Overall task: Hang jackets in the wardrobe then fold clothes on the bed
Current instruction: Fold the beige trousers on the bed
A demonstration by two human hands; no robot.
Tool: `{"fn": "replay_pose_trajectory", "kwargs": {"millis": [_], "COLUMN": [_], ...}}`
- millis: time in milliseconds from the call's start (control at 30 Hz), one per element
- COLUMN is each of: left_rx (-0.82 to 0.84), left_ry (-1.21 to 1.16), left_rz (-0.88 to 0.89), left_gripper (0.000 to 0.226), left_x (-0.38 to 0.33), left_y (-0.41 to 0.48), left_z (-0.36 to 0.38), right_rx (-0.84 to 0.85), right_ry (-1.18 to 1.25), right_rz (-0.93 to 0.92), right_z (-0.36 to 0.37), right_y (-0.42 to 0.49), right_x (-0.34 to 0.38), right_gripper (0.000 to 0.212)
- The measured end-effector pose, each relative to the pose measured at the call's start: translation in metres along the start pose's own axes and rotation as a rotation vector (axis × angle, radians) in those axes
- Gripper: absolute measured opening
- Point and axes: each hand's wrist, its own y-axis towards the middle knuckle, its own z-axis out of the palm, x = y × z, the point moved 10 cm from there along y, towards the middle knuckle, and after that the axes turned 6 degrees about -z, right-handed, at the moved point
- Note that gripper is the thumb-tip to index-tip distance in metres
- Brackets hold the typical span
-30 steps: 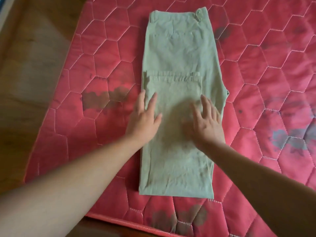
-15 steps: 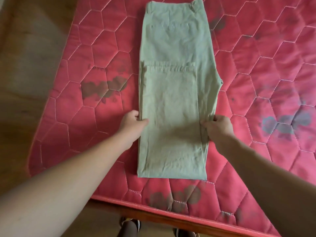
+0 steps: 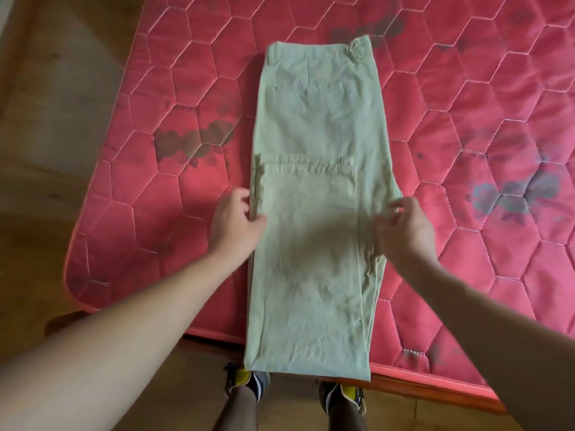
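Pale green trousers [image 3: 314, 119] lie lengthwise on the red quilted mattress [image 3: 466, 113], legs folded up over the seat. Their near fold hangs over the bed's front edge. My left hand [image 3: 235, 225] pinches the trousers' left edge, with the thumb on top of the cloth. At the right edge, my right hand [image 3: 404, 228] has its fingers curled and its thumb against the fabric. That hand is slightly blurred.
A wooden bed frame [image 3: 441, 388] borders the mattress at the front. The wooden floor [image 3: 53, 126] runs along the left side. My two feet in shoes [image 3: 249, 382] stand just under the overhanging trousers. Dark stains mark the mattress on both sides.
One second ago both palms lay flat on the folded legs. Both hands then moved out to the side edges and pinched them, and the trousers have slid toward the near bed edge.
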Motion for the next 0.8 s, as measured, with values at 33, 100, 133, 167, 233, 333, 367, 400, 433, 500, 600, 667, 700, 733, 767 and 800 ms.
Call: {"fn": "replay_pose_trajectory", "kwargs": {"millis": [33,100,133,167,233,333,367,400,433,500,600,667,700,733,767,800], "left_rx": [-0.001,0.036,0.047,0.044,0.034,0.054,0.068,0.08,0.09,0.11,0.117,0.138,0.164,0.208,0.258,0.31], "left_ry": [-0.05,-0.137,-0.179,-0.229,-0.382,-0.489,-0.454,-0.41,-0.385,-0.403,-0.497,-0.612,-0.668,-0.69,-0.681,-0.659], "left_rz": [0.028,-0.01,-0.055,-0.096,-0.159,-0.17,-0.155,-0.133,-0.113,-0.064,0.002,-0.007,-0.04,-0.089,-0.145,-0.198], "left_gripper": [0.048,0.058,0.059,0.058,0.054,0.041,0.033,0.023,0.014,0.004,0.008,0.009,0.012,0.017,0.025,0.035], "left_x": [-0.013,-0.026,-0.026,-0.025,-0.02,-0.019,-0.019,-0.02,-0.021,-0.033,-0.074,-0.103,-0.113,-0.114,-0.11,-0.103], "left_y": [0.014,0.04,0.049,0.056,0.062,0.059,0.056,0.053,0.051,0.055,0.096,0.137,0.155,0.168,0.172,0.167], "left_z": [0.0,0.006,0.008,0.01,0.013,0.017,0.018,0.017,0.015,0.005,-0.02,-0.031,-0.03,-0.021,-0.011,-0.001], "right_rx": [0.028,0.097,0.1,0.101,0.121,0.181,0.173,0.173,0.18,0.175,0.104,0.105,0.14,0.204,0.272,0.328], "right_ry": [0.063,0.133,0.182,0.239,0.343,0.364,0.376,0.398,0.415,0.394,0.461,0.585,0.647,0.692,0.702,0.678], "right_rz": [-0.004,0.05,0.099,0.15,0.197,0.199,0.188,0.174,0.156,0.108,0.009,-0.002,0.022,0.06,0.113,0.167], "right_z": [0.008,0.029,0.035,0.04,0.049,0.056,0.055,0.054,0.053,0.043,0.013,0.003,0.007,0.016,0.028,0.039], "right_y": [0.015,0.04,0.049,0.057,0.064,0.057,0.053,0.048,0.046,0.051,0.098,0.139,0.158,0.169,0.172,0.168], "right_x": [0.011,0.024,0.025,0.022,0.021,0.025,0.027,0.03,0.034,0.047,0.09,0.119,0.126,0.13,0.126,0.115], "right_gripper": [0.045,0.047,0.048,0.047,0.027,0.018,0.02,0.02,0.018,0.013,0.018,0.019,0.017,0.015,0.011,0.006]}}
